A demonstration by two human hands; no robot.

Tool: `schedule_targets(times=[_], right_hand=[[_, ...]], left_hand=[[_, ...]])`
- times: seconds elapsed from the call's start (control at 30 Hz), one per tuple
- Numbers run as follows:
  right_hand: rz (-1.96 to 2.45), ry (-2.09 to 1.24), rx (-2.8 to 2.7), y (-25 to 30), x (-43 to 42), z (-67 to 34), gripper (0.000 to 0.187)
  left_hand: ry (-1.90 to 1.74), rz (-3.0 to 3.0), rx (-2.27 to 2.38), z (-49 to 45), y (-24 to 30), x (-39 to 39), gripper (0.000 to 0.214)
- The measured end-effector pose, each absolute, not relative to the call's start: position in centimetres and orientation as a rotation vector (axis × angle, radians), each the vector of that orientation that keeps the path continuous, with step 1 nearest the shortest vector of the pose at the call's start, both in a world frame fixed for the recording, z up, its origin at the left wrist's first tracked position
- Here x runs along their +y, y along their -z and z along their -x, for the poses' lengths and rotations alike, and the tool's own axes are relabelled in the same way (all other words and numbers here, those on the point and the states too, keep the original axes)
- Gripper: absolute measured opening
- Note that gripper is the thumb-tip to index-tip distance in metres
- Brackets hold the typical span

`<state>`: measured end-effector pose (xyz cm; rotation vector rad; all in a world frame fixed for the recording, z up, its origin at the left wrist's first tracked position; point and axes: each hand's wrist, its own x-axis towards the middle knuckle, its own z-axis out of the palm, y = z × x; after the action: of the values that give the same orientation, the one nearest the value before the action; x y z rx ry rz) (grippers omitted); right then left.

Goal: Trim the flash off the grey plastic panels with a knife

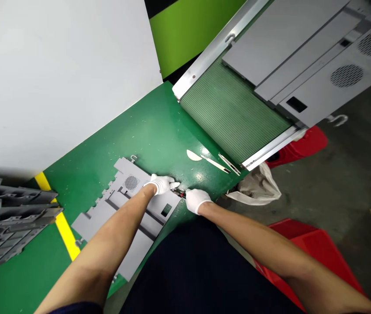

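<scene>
1. Btwn the two hands, at the near R corner of a gray panel (148, 223), sits a small plier-like tool (179, 192) w/ red on its grips.
2. R hand (197, 200), white-gloved, is curled round the tool's grips; jaws point twd L hand, exact gap can't tell.
3. L hand (163, 185), also gloved, is over the panel's edge, fingers reaching twd the tool's tip; can't tell if they pinch anything.
4. Panel lies flat on green bench (139, 131), under L hand & forearm; round grille + dark slots show.
5. Ahead of R hand, on bench: white half-round piece (194, 155), then, further R, white-handled thin tool (215, 163) & slim metal tool (229, 164).
6. Ahead & R of both hands, past those tools: green ribbed conveyor (234, 113) w/ another gray panel, two round grilles.
7. R of R hand, below bench lvl: open white bag (264, 192); red bin (316, 248) partly behind R forearm.
8. Well L of L hand: stacked gray parts (12, 222), nr yellow stripe (66, 233) on bench.
</scene>
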<state>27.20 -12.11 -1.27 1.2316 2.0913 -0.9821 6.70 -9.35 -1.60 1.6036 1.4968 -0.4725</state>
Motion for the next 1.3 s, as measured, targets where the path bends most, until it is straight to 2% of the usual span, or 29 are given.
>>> schedule_targets(times=[0.17, 0.37, 0.63, 0.77, 1.0, 1.17, 1.23, 1.3], right_hand=[[-1.234, 0.967, 2.112, 1.5, -12.4, -27.3, 0.033], [-1.23, 0.986, 2.108, 1.2, -12.2, -27.3, 0.03], [-1.251, 0.992, 2.087, 0.8, -12.6, -26.9, 0.034], [-1.271, 0.997, 2.083, 0.5, -12.7, -26.7, 0.035], [-1.374, 0.926, 2.064, 0.7, -12.7, -27.6, 0.031], [-1.474, 0.919, 2.028, 1.1, -12.6, -29.0, 0.034], [-1.567, 0.978, 1.957, 1.3, -13.0, -29.9, 0.038], [-1.664, 1.087, 1.876, 1.4, -13.8, -31.1, 0.038]], left_hand=[[0.443, -1.538, 1.471, -7.1, 2.8, -8.9, 0.052], [0.336, -1.575, 1.393, -6.0, 1.4, -9.5, 0.042], [-0.118, -1.739, 1.325, -5.2, 0.9, -11.6, 0.026], [-0.14, -1.7, 1.354, -4.7, 0.6, -12.2, 0.02], [-0.421, -1.43, 1.209, -6.0, 0.0, -13.2, 0.029], [-0.964, -1.166, 1.74, -4.0, -2.7, -11.6, 0.027], [-1.002, -1.11, 1.923, -3.1, -3.7, -10.6, 0.022], [-0.843, -1.051, 1.919, -4.1, -3.7, -9.9, 0.019]])
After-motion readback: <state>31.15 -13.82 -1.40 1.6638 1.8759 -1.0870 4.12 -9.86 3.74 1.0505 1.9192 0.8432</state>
